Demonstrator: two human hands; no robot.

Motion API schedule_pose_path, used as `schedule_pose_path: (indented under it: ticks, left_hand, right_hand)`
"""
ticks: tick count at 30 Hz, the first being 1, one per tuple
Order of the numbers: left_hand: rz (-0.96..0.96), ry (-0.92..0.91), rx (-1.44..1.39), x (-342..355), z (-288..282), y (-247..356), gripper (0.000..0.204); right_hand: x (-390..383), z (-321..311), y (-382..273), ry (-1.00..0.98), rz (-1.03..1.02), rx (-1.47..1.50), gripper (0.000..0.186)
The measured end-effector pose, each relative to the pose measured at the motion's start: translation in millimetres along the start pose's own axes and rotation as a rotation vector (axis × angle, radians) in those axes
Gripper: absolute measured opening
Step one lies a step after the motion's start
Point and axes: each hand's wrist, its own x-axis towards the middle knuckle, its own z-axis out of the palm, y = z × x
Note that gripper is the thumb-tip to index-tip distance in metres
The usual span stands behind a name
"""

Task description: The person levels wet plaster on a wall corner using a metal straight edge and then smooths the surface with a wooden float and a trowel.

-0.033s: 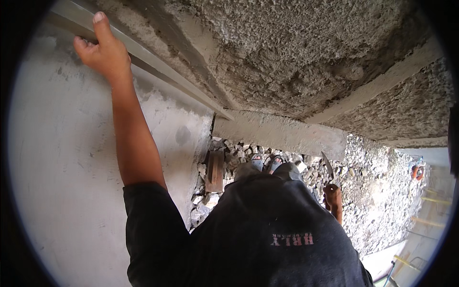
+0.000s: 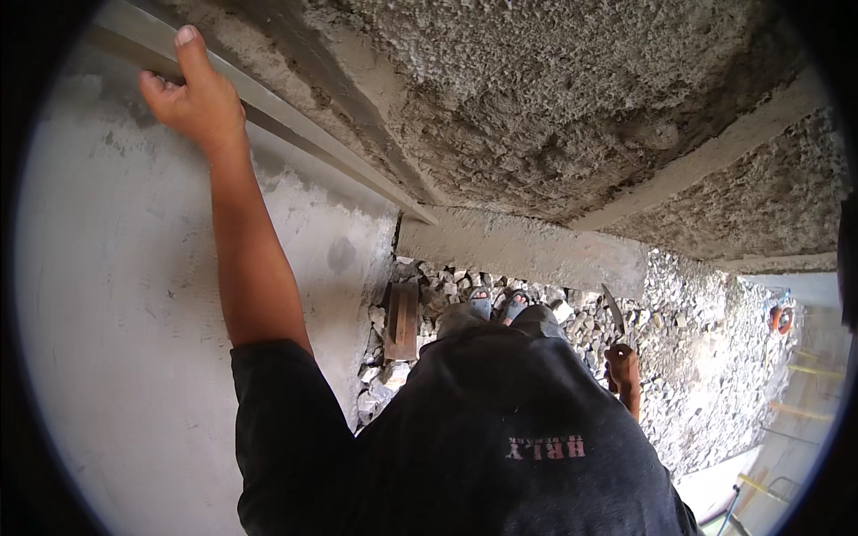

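Up at the far left, my left hand [image 2: 192, 94] is closed around a long straight bar [image 2: 308, 132], its thumb lying along the upper side. Most of the other fingers are hidden behind the bar. This bar runs slantwise along the wall's corner down to a concrete ledge [image 2: 527, 250]. Low on the right, beside my body, my right hand [image 2: 623, 368] is closed on a tool with a thin, slightly curved blade [image 2: 614, 308], perhaps a trowel seen edge-on. The tool's handle is hidden in the fist. The blade points away from me, over the gravel.
Rough plaster [image 2: 536, 107] with smooth bands covers the wall ahead. A smooth grey wall [image 2: 116, 295] stands at left. My sandalled feet [image 2: 497, 305] are on loose stones [image 2: 670, 384], near a brown block [image 2: 401, 322]. An orange ring-shaped object [image 2: 781, 320] lies far right.
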Motion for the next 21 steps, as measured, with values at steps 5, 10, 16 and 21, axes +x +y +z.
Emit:
schedule_pose_path:
  ticks: [5,10,16,21]
  left_hand:
    - [-0.065,-0.014,-0.031,-9,14,-22,0.041]
    - [-0.089,0.005,-0.017,-10,26,-45,0.043]
    - [-0.067,-0.005,-0.065,-20,34,-62,0.046]
    - [-0.060,-0.033,0.174,-4,33,-70,0.051]
  right_hand:
    - [14,0,14,0.017,-0.011,0.070,0.020]
    - [21,4,22,0.024,0.004,0.004,0.020]
    - [28,-1,13,0.045,-0.002,-0.026,0.019]
    - [21,13,-13,0.075,0.004,0.055,0.017]
